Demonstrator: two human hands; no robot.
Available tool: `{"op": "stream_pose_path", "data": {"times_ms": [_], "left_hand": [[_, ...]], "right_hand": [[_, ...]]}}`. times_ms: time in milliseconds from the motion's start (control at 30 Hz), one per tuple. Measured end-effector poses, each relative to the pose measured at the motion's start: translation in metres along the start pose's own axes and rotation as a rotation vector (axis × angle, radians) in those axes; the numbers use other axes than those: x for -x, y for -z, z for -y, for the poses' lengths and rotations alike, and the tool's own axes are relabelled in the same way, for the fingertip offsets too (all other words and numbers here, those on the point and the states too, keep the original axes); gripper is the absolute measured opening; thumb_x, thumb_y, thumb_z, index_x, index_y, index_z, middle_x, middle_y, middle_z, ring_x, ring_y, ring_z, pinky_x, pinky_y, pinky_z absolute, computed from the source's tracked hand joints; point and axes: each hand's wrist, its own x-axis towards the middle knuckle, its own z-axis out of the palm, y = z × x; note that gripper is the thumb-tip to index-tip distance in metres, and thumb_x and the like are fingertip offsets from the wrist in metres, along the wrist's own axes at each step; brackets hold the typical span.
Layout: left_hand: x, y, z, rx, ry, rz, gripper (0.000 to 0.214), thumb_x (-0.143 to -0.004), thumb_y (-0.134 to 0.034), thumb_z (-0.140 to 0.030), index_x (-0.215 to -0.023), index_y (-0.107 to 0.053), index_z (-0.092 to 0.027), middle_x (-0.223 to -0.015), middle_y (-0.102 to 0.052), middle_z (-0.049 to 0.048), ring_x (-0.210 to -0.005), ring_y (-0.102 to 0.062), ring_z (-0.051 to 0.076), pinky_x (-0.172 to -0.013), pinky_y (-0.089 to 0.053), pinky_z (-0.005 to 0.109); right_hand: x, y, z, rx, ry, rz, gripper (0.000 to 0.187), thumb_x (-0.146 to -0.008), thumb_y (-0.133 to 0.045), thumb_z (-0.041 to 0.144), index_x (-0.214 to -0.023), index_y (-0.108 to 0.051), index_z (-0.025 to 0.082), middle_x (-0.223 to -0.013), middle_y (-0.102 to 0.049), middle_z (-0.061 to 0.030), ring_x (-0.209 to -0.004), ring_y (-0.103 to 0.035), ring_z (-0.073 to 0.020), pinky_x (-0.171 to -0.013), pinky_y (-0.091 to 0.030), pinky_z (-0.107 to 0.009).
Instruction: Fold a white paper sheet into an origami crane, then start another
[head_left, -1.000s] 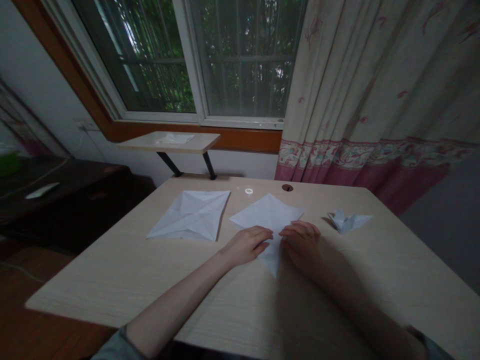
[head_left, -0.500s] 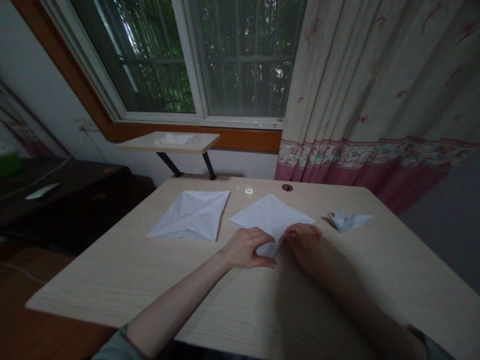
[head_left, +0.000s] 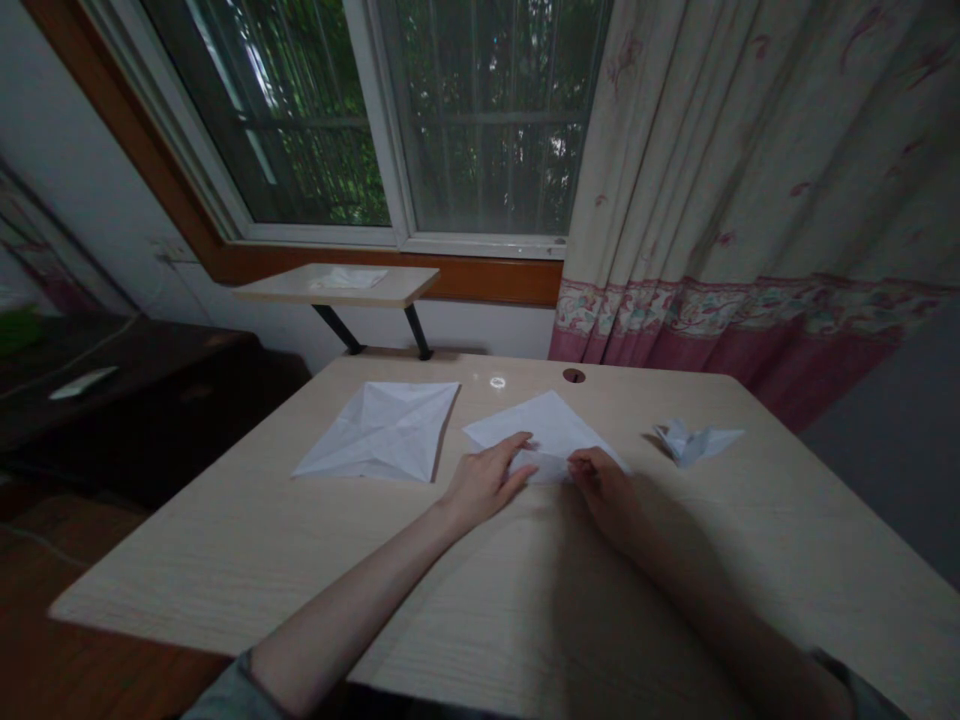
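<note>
A white sheet of paper [head_left: 553,418] lies on the desk in the middle of the head view, its near part folded up into a flap. My left hand [head_left: 486,482] rests at its left side, thumb and fingers apart, the fingertips touching the paper. At the flap's right end, my right hand [head_left: 609,492] has its fingers pinched on the paper edge. The near right part of the sheet is partly hidden behind that hand. To the left lies a second, creased white sheet [head_left: 382,430], spread flat. A folded paper figure with pointed ends [head_left: 694,442] sits off to the right.
The light wooden desk [head_left: 420,590] carries a small raised shelf [head_left: 405,288] at its back left, with white paper [head_left: 349,278] on it. A round cable hole [head_left: 574,376] is near the back edge. A curtain [head_left: 675,250] hangs behind at right.
The near corner of the middle sheet has been turned up and away from me, making a flap. My left hand has shifted slightly forward; the right stays at the paper's edge.
</note>
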Motion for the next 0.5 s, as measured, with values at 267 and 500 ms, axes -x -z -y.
{"op": "stream_pose_path", "data": {"times_ms": [267, 500], "left_hand": [[-0.003, 0.005, -0.001, -0.147, -0.317, -0.165, 0.044, -0.103, -0.045, -0.018, -0.147, -0.041, -0.018, -0.143, -0.058, 0.0163, -0.135, -0.053, 0.026, -0.108, -0.049, 0.045], [-0.002, 0.003, -0.003, -0.321, -0.468, -0.015, 0.025, -0.104, -0.048, -0.015, -0.126, -0.06, -0.019, -0.135, -0.067, 0.0071, -0.136, -0.053, 0.023, -0.121, -0.035, 0.049]], "right_hand": [[0.006, -0.01, -0.011, -0.099, -0.006, -0.012, 0.018, -0.1, -0.048, 0.027, -0.112, -0.061, 0.026, -0.105, -0.073, -0.0078, -0.096, -0.071, -0.0245, -0.088, -0.058, -0.043], [0.013, -0.019, -0.019, -0.079, 0.033, -0.051, 0.029, -0.099, -0.044, 0.025, -0.126, -0.055, 0.026, -0.116, -0.069, -0.0101, -0.108, -0.068, -0.0261, -0.097, -0.056, -0.05]]}}
